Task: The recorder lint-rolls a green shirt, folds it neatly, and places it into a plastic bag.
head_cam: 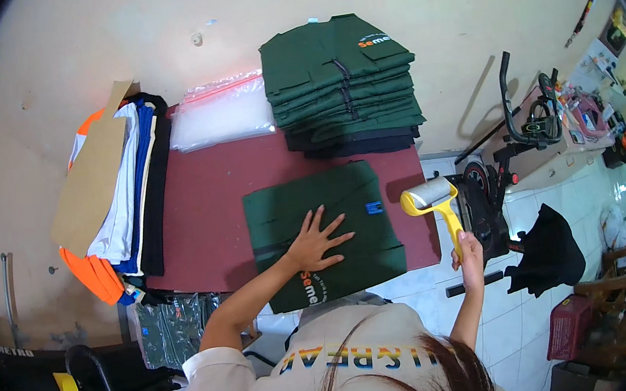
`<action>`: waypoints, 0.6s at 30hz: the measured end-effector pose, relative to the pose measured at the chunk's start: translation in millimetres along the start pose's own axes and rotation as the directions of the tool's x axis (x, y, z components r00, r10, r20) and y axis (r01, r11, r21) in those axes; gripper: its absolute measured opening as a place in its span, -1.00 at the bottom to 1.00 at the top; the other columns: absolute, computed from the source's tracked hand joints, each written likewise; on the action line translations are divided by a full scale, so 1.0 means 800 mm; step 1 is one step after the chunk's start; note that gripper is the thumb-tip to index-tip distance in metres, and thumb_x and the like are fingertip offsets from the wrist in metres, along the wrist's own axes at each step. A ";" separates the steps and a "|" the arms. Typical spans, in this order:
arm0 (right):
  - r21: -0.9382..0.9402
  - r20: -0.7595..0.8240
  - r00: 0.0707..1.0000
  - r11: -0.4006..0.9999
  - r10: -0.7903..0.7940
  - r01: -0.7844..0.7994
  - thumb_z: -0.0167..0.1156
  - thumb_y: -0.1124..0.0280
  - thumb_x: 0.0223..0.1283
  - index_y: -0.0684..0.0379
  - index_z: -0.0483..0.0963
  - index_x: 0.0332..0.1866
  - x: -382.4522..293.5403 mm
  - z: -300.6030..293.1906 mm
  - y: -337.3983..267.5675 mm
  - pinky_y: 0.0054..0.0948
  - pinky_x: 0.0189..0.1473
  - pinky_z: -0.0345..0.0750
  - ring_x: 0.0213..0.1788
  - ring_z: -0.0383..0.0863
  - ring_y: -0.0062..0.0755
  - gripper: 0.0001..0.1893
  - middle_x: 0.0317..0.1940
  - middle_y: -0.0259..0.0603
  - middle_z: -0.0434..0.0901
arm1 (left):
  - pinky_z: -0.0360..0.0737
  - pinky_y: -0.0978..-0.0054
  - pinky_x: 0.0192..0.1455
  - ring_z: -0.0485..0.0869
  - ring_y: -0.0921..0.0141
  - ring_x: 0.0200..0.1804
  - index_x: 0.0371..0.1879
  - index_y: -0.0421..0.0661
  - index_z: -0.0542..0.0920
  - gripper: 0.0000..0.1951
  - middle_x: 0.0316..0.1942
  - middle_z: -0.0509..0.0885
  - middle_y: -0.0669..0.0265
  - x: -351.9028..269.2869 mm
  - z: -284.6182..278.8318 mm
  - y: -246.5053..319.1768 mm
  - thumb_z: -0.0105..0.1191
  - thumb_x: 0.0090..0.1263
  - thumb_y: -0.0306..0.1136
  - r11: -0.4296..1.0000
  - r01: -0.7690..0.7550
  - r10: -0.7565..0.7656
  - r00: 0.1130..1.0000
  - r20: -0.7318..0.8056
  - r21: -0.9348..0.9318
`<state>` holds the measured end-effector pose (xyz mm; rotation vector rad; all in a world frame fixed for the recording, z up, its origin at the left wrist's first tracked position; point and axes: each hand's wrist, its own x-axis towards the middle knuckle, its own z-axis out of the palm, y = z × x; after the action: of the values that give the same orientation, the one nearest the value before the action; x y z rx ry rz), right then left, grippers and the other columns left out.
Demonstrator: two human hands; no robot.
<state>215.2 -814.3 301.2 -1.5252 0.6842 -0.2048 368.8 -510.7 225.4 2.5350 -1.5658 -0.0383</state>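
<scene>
A folded dark green shirt [349, 209] with a printed logo and a small blue tag lies at the near edge of the red tabletop [205, 201]. My left hand [322, 241] rests flat on it with the fingers spread. Off the table's right side, my right hand [467, 251] grips the yellow handle of a lint roller [433, 193], whose grey roll points up and left. Behind the folded shirt stands a tall stack of green folded shirts [341, 78], with darker garments at its bottom.
Clear plastic bags [222, 116] lie at the back. Stacked garments under brown cardboard [96, 172] stand on the left. Bagged green garments [175, 327] sit below the table's near left edge. An exercise bike [497, 176] stands close to the right.
</scene>
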 end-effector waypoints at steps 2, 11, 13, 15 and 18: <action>0.058 -0.004 1.000 0.998 0.031 -0.030 -0.08 0.11 0.23 0.09 0.26 -0.51 -0.009 0.012 -0.002 -0.69 -0.81 0.07 -0.81 0.12 -0.75 -0.70 -0.81 -0.45 0.20 | -0.23 -0.11 0.26 -0.16 -0.10 0.31 0.19 0.37 0.22 -0.48 0.32 -0.02 0.32 0.032 0.006 0.005 -0.26 0.21 0.15 0.998 -0.062 0.061 0.997 -0.046 -0.017; 0.171 0.017 1.000 0.985 0.009 -0.012 -0.03 0.22 0.22 0.15 0.27 -0.50 -0.040 0.099 0.068 -0.67 -0.71 0.15 -0.73 0.19 -0.75 -0.74 -0.76 -0.48 0.25 | -0.17 -0.10 0.26 0.11 0.17 0.29 -0.06 0.06 0.51 -0.64 0.19 0.28 0.29 0.083 0.000 -0.022 -0.09 0.22 -0.09 0.892 0.090 -0.053 0.994 0.095 -0.444; 0.070 0.014 0.998 0.996 -0.060 0.059 -0.02 0.22 0.21 0.17 0.27 -0.50 -0.026 0.116 0.078 -0.64 -0.70 0.17 -0.73 0.21 -0.73 -0.73 -0.76 -0.45 0.27 | -0.18 -0.10 0.26 0.05 0.20 0.31 0.04 0.08 0.43 -0.62 0.24 0.20 0.30 0.056 -0.007 -0.042 -0.16 0.27 -0.12 0.889 0.264 -0.338 0.930 -0.147 -0.374; -0.139 0.028 0.994 0.984 -0.106 0.109 -0.01 0.19 0.20 0.21 0.28 -0.50 -0.008 0.137 0.071 -0.56 -0.67 0.24 -0.71 0.27 -0.65 -0.70 -0.75 -0.37 0.32 | -0.19 -0.11 0.26 0.02 0.21 0.33 0.09 0.08 0.38 -0.60 0.27 0.15 0.30 0.037 -0.008 -0.065 -0.19 0.28 -0.13 0.852 0.390 -0.476 0.855 -0.205 -0.349; -0.171 0.035 0.988 0.974 -0.148 0.152 -0.05 0.13 0.21 0.22 0.29 -0.51 0.045 0.167 0.060 -0.53 -0.64 0.26 -0.68 0.32 -0.62 -0.65 -0.75 -0.34 0.32 | -0.20 -0.11 0.25 -0.04 0.23 0.35 0.17 0.06 0.27 -0.56 0.31 0.05 0.31 0.008 0.006 -0.102 -0.24 0.31 -0.15 0.790 0.516 -0.595 0.777 -0.209 -0.330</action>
<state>300.1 -717.2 232.3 -1.7459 0.5814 -0.2470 443.3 -481.1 208.9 2.5437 -0.6036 0.0711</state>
